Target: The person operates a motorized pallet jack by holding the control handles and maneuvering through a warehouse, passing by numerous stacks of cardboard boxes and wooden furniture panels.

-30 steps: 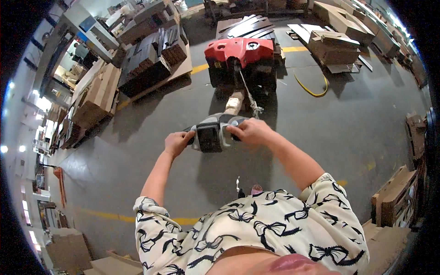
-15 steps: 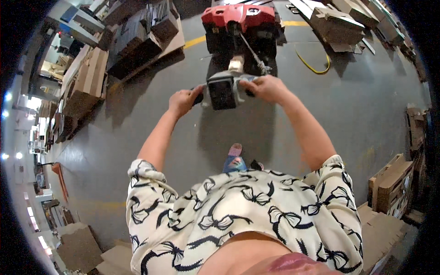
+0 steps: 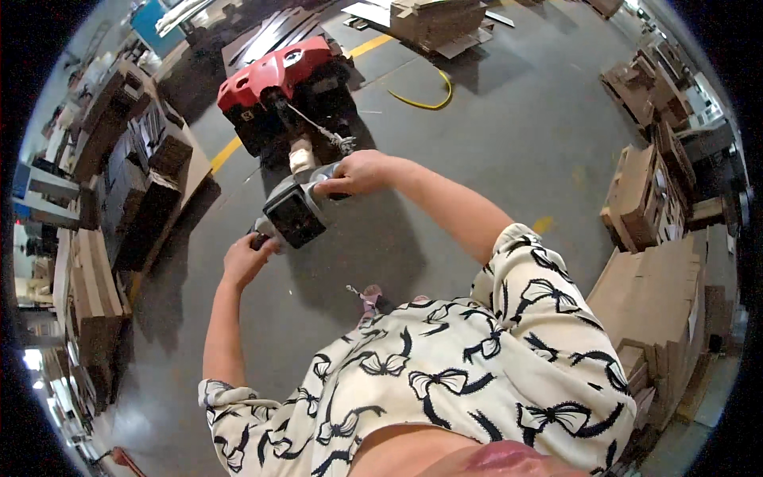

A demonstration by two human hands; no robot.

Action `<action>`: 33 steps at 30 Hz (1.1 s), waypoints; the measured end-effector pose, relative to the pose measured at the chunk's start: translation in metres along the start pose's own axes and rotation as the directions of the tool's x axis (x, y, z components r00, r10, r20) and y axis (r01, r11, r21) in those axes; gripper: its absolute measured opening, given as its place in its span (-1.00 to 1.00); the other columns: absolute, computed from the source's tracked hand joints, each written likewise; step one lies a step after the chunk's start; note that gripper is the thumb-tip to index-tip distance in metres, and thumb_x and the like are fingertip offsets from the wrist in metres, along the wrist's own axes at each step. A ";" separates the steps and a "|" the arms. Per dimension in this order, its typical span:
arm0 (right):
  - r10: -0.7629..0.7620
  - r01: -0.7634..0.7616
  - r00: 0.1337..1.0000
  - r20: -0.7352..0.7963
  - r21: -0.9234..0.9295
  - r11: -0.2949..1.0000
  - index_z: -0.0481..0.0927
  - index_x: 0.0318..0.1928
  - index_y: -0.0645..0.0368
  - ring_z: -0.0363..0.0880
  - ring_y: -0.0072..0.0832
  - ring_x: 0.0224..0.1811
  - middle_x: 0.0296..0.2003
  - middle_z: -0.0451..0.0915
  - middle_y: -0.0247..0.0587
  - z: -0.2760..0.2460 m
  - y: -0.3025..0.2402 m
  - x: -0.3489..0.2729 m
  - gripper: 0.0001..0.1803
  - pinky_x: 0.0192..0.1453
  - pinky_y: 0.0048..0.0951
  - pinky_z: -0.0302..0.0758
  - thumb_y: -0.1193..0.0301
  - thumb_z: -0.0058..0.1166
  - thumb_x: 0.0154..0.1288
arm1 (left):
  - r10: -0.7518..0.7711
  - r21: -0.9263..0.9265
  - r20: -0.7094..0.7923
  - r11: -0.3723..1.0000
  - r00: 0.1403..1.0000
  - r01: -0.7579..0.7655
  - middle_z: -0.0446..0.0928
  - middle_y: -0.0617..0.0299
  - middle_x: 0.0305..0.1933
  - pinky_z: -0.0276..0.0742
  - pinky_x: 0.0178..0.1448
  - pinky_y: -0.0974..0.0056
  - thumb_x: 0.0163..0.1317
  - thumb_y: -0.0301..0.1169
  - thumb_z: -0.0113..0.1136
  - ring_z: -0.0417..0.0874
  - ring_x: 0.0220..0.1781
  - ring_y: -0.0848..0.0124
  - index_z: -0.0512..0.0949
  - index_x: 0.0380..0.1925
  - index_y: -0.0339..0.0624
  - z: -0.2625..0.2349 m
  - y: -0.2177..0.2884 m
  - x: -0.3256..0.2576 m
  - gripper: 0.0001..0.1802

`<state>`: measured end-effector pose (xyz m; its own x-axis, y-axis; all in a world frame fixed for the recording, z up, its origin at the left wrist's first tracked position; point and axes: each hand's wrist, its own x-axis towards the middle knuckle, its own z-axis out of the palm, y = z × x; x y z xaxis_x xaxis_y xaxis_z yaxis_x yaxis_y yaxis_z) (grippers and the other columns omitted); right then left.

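Note:
A red and black powered pallet truck (image 3: 274, 75) stands ahead of me to the left. Its tiller head (image 3: 296, 215), grey with a black box-shaped cover, points back toward me at a slant. My left hand (image 3: 248, 261) is closed round the black grip on the tiller's left end. On the other end, my right hand (image 3: 359, 173) wraps round the right grip, its thumb side near the controls. A whitish rope or cord (image 3: 322, 131) runs from the truck's body down beside the pale tiller shaft (image 3: 301, 157). Both arms reach forward, the right one farther.
Flat cardboard stacks (image 3: 147, 191) on pallets line the left side. More cardboard (image 3: 656, 294) is piled close on my right, with stacked cartons (image 3: 648, 199) beyond it. A yellow strap loop (image 3: 445, 91) lies on the grey floor (image 3: 493, 135). Another cardboard stack (image 3: 437, 24) stands far ahead.
The truck and tiller have shifted left in view and now sit slanted. My hands stay on the grips, the left one lower and nearer. The cardboard on the right shows more fully.

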<state>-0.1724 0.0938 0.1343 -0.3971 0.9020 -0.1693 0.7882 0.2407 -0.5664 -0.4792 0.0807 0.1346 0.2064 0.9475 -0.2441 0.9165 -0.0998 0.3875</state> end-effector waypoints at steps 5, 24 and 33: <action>0.003 -0.020 0.986 0.168 0.101 0.995 0.50 0.04 0.14 0.46 -0.18 0.03 -0.07 0.54 -0.03 -0.012 -0.012 -0.004 -0.17 0.11 -0.31 0.34 -0.34 -0.16 0.09 | 0.001 -0.054 0.086 0.999 0.996 0.004 0.61 0.18 -0.39 0.46 -0.14 0.23 -0.11 0.11 0.27 0.61 -0.28 0.31 0.62 -0.27 -0.07 -0.006 0.008 -0.008 -0.46; -0.015 -0.038 0.970 -0.243 -0.211 0.977 0.63 -0.16 -0.03 0.29 -0.19 0.09 -0.01 0.47 -0.17 0.010 0.025 -0.059 -0.59 0.20 -0.34 0.27 0.53 -0.22 0.03 | 0.228 0.116 -0.020 0.968 0.973 -0.224 0.55 0.12 -0.58 0.50 -0.30 0.17 -0.30 0.35 0.26 0.62 -0.42 0.16 0.56 -0.47 -0.16 0.023 0.039 -0.060 -0.26; 0.042 -0.073 0.994 -0.096 -0.357 0.931 0.62 -0.10 -0.05 0.36 -0.16 0.01 -0.10 0.56 -0.27 -0.006 0.027 -0.064 -0.57 0.13 -0.31 0.35 0.51 -0.11 -0.03 | 0.236 0.077 -0.077 0.970 0.969 -0.230 0.55 0.09 -0.58 0.51 -0.30 0.16 -0.31 0.31 0.29 0.62 -0.43 0.14 0.57 -0.48 -0.14 0.026 0.045 -0.058 -0.30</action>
<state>-0.1233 0.0446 0.1348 -0.3169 0.9415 -0.1142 0.9311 0.2859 -0.2267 -0.4415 0.0131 0.1431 0.3900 0.9177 -0.0763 0.8679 -0.3386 0.3635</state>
